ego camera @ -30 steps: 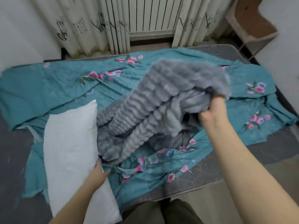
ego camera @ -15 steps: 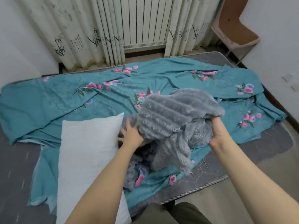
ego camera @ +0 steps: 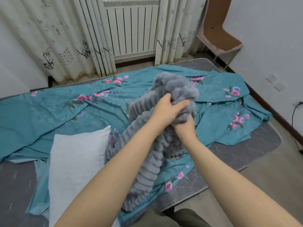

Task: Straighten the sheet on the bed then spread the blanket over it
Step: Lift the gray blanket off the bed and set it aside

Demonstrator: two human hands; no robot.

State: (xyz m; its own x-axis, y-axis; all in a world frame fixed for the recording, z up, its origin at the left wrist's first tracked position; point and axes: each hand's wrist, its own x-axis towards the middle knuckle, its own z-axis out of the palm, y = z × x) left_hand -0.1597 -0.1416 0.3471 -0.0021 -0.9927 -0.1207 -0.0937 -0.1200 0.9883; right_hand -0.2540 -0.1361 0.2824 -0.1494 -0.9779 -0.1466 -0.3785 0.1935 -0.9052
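A grey ribbed fluffy blanket (ego camera: pixel 146 154) is bunched and lifted above the middle of the bed, its lower part trailing down toward the near edge. My left hand (ego camera: pixel 167 110) grips the top of the bundle from above. Just beneath it my right hand (ego camera: pixel 184 128) grips the same bunch, partly hidden by the left hand and the fleece. Under the blanket lies a teal sheet with pink flowers (ego camera: pixel 49 112), rumpled and skewed across the grey mattress (ego camera: pixel 246 153), leaving the mattress bare at the right and left corners.
A white pillow (ego camera: pixel 75 169) lies on the bed's near left. Behind the bed hang patterned curtains (ego camera: pixel 57 46) around a white radiator (ego camera: pixel 132 30). A brown chair (ego camera: pixel 219 35) stands at the far right by the wall. A cable runs along the right floor.
My left hand left the pillow and moved up onto the blanket, now gripping it beside my right hand. The blanket bundle has been gathered and raised higher.
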